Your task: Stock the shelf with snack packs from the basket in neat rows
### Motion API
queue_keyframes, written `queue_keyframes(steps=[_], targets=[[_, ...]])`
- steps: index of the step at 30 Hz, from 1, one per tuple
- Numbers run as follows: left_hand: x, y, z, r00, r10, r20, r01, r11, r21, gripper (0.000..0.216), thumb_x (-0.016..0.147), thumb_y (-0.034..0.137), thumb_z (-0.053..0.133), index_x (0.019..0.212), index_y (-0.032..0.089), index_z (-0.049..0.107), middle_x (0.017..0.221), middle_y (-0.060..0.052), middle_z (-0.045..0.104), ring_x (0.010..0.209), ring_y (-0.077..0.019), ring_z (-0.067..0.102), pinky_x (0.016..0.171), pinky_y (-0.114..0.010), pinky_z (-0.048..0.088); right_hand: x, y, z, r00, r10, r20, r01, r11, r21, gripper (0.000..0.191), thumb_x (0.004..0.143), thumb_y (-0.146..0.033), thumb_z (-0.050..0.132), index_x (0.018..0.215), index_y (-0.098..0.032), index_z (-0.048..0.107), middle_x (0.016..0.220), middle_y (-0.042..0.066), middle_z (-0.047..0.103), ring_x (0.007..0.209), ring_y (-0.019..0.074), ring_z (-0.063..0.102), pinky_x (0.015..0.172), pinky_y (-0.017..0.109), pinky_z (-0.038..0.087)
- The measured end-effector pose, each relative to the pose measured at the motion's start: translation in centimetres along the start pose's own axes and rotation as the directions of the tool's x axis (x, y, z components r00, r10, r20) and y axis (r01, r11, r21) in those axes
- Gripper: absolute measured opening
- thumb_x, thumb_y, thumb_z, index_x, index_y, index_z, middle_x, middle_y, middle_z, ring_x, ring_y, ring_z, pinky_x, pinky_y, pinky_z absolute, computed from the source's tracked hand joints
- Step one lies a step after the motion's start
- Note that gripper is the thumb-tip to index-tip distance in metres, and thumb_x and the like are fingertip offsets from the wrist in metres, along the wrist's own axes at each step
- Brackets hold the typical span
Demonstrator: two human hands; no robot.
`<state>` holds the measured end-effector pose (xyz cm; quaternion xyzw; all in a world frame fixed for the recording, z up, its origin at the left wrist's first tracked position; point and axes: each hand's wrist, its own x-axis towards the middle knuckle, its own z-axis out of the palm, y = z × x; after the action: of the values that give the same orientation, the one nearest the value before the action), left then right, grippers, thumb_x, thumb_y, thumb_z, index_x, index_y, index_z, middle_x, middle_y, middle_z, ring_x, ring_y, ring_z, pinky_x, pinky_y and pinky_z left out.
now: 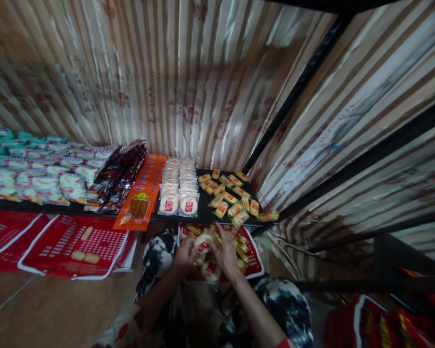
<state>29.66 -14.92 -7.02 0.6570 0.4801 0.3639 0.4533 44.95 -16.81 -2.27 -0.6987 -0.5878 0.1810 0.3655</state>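
Observation:
Between my hands is a clear packet of round white crackers point(203, 240) with a red label. My left hand point(184, 257) is closed on its left side. My right hand point(225, 253) pinches the right side with the thumb, its other fingers stretched forward. Beneath them lies a red bag with a white edge point(257, 261), in my lap between my knees, holding several small yellow packets point(242, 249). Another round cracker packet point(210, 270) sits in the bag, just below my hands.
On the black shelf point(205, 212) ahead lie two rows of round cracker packets point(178, 186), scattered yellow packets point(235, 195), an orange packet point(141, 193), dark packets point(121, 179) and white-and-green packets point(39, 169). Red bags point(76, 246) hang below left. Black metal bars point(297, 101) slant at right.

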Motion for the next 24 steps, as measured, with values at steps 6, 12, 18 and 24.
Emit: queue_keyframes(steps=[6,12,18,24], targets=[[0.4,0.7,-1.1,0.971,-0.225,-0.080,0.174,0.897,-0.406,0.028,0.079,0.044,0.048,0.090,0.018,0.047,0.056,0.003,0.057,0.048,-0.0132,0.057,0.049,-0.025,0.047,1.3,-1.0,1.9,0.986,0.108,0.127,-0.144,0.935,0.324,0.033,0.072,-0.035,0.057,0.101,-0.020,0.059,0.089,0.006,0.067,0.080,0.0207,0.063,0.077,0.037,0.051],[1.8,2.1,-4.6,0.938,-0.111,-0.329,0.085,0.992,-0.091,0.020,0.080,0.031,0.047,0.093,0.016,0.053,0.091,-0.008,0.060,0.079,-0.0179,0.062,0.072,-0.035,0.052,4.5,-3.6,4.6,0.981,0.029,0.189,-0.122,0.856,0.503,0.022,0.071,-0.033,0.056,0.088,-0.020,0.058,0.075,0.000,0.066,0.065,0.0148,0.061,0.062,0.027,0.050],[3.5,2.0,-7.6,0.850,0.148,-0.505,0.058,0.928,0.369,0.049,0.079,0.023,0.052,0.126,0.014,0.042,0.130,-0.016,0.041,0.126,-0.0281,0.036,0.103,-0.046,0.034,8.0,-6.7,6.9,0.984,-0.012,0.178,-0.024,0.979,0.201,0.015,0.072,-0.026,0.055,0.086,-0.020,0.060,0.070,-0.004,0.061,0.062,0.0116,0.055,0.059,0.021,0.043],[5.5,0.9,-8.3,0.857,0.203,-0.473,0.058,0.875,0.481,0.058,0.082,0.025,0.049,0.135,0.013,0.028,0.135,-0.018,0.035,0.128,-0.0290,0.032,0.103,-0.045,0.035,9.8,-9.5,9.0,0.977,-0.068,0.205,0.083,0.994,-0.066,0.009,0.076,-0.023,0.053,0.080,-0.019,0.060,0.072,0.000,0.061,0.065,0.0142,0.054,0.061,0.024,0.041]])
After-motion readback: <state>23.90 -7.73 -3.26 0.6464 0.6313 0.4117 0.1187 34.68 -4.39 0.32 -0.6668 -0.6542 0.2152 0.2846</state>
